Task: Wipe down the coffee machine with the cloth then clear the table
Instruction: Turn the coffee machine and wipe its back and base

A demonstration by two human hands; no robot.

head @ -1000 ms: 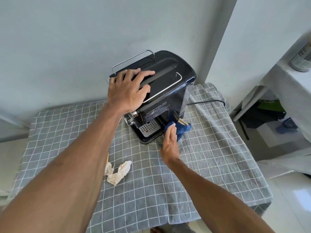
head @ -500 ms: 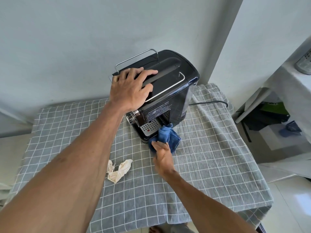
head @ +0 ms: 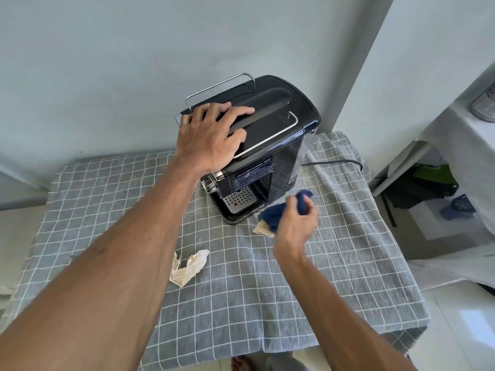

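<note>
A black coffee machine (head: 278,145) with a metal rail on top stands at the back of the table. My left hand (head: 209,137) lies flat on its top, fingers spread. My right hand (head: 297,226) grips a bunched blue cloth (head: 273,215) just to the right of the machine's drip tray (head: 238,200), off the machine. A pale scrap shows under the cloth. A crumpled cream tissue (head: 188,267) lies on the tablecloth in front of the machine.
A grey checked tablecloth (head: 267,303) covers the small table. A black power cord (head: 334,162) runs right from the machine toward the wall corner. A white table and dark items stand on the floor to the right.
My right hand slid the blue cloth from the machine's lower front corner down to the table, then lifted it to the right. The left hand stayed on top.
</note>
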